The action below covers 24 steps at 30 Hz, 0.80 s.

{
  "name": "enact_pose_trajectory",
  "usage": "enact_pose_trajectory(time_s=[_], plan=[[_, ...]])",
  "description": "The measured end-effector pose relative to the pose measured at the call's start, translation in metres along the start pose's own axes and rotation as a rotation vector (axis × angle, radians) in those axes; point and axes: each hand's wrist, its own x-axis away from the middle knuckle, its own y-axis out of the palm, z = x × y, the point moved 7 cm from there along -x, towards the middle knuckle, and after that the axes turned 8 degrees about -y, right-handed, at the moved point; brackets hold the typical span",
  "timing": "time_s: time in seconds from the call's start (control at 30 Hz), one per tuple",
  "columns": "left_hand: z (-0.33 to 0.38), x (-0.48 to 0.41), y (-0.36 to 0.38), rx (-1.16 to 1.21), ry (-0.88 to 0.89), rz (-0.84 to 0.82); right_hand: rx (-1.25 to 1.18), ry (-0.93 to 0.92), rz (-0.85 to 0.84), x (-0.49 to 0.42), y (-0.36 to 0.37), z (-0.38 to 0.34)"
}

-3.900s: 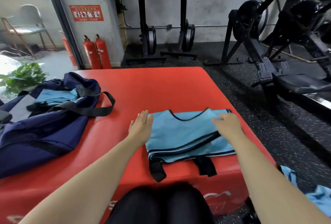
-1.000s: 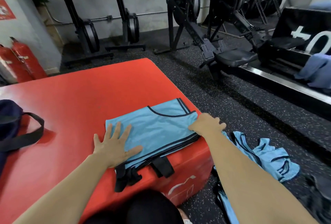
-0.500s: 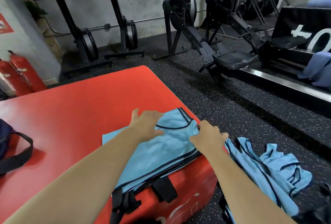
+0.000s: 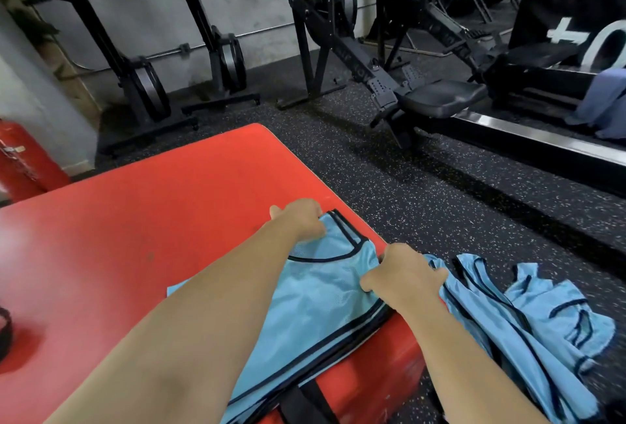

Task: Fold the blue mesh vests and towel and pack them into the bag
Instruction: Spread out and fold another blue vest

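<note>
A light blue mesh vest (image 4: 325, 301) with dark trim lies flat near the right corner of the red padded box (image 4: 135, 220). My left hand (image 4: 301, 218) grips the vest's far shoulder strap, fingers curled. My right hand (image 4: 403, 274) grips the vest's right edge at the box's rim. More blue mesh vests (image 4: 528, 322) lie crumpled on the floor to the right. Only a black strap of the bag (image 4: 4, 332) shows at the left edge; the bag's body is out of view.
Black rowing machines (image 4: 389, 85) and upright machines (image 4: 142, 85) stand on the speckled black floor beyond the box. A red fire extinguisher (image 4: 23, 159) is at the left wall. A greyish-blue cloth (image 4: 606, 102) hangs on a black box at far right.
My left hand moved from lying flat on the vest's near left part to its far shoulder strap and now grips it. My right hand stays at the right edge. The view turned right.
</note>
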Motion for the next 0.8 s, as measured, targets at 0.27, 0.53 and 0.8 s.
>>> enact_pose_trajectory(time_s=[0.27,0.53,0.8], plan=[[-0.015,0.0,-0.027,0.578,0.065,-0.063,-0.215,0.074,-0.115,0.011,-0.017,-0.002],[-0.072,0.05,-0.083,0.593,0.179,-0.005,-0.079,-0.123,0.017,0.063,-0.045,-0.088],[-0.172,0.093,-0.042,0.517,0.098,-0.075,0.215,-0.325,0.094,0.136,0.039,-0.145]])
